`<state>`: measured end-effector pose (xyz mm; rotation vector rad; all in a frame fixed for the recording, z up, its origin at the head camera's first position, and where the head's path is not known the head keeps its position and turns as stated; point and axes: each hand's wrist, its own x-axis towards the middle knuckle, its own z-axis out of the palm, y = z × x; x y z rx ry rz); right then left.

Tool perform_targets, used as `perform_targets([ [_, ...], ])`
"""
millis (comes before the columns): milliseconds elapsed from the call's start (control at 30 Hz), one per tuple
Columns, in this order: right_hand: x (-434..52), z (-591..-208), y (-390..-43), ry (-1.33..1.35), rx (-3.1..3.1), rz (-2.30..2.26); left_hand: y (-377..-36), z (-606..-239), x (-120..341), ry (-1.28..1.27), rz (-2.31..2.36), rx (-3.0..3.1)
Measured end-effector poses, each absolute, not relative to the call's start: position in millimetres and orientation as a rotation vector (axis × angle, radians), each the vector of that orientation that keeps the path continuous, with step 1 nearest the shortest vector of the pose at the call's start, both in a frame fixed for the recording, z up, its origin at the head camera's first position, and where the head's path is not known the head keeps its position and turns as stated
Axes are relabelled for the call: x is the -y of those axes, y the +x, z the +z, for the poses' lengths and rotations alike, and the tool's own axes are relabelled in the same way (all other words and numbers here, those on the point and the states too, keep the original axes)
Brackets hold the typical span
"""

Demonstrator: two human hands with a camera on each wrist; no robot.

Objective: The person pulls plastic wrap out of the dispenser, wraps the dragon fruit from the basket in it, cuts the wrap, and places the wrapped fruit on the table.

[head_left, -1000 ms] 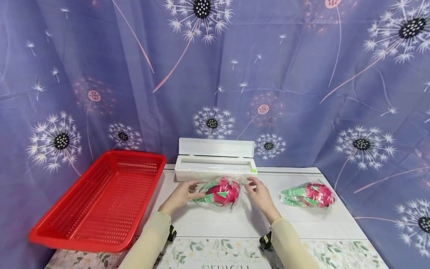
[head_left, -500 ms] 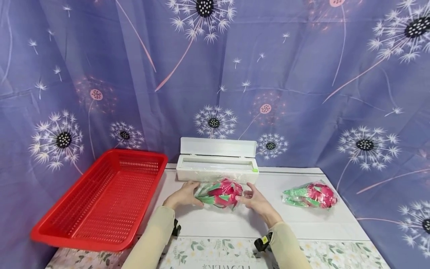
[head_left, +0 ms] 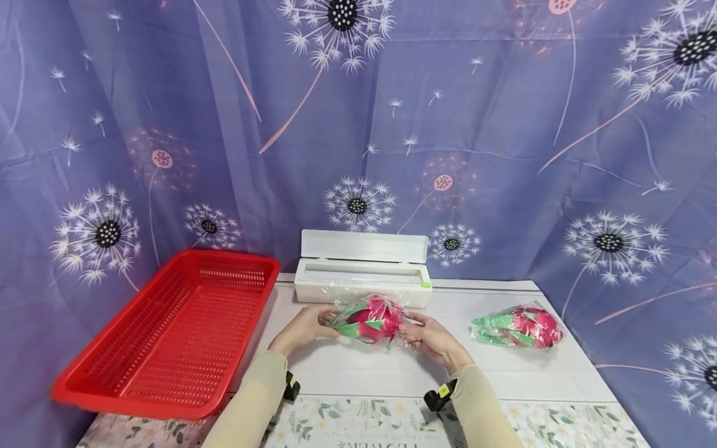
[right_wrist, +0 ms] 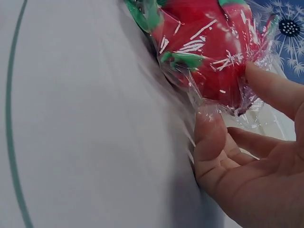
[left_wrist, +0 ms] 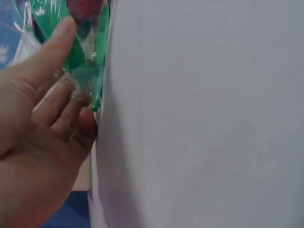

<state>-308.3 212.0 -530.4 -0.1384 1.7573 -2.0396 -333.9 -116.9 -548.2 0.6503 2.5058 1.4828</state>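
Head view: both hands [head_left: 305, 325] pinch wrapped dragon fruit [head_left: 370, 318].

A film-wrapped red dragon fruit with green scales [head_left: 371, 318] is held between the left hand [head_left: 302, 326] and the right hand [head_left: 428, 336] at the table's [head_left: 504, 373] centre. Just beyond it, a white plastic cling-film dispenser box [head_left: 363, 274] is set at the far edge. A red perforated plastic basket [head_left: 168, 336] is placed at the left, and a second wrapped red dragon fruit [head_left: 518, 326] lies at the right, well apart.
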Motion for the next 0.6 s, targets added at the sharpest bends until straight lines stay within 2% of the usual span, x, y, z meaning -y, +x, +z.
perform_targets([
  [600,-203.7,-528.0,-299.5,-0.015,-1.989,-1.894,-333.2,-546.8,122.1,0.698,1.513,-2.473],
])
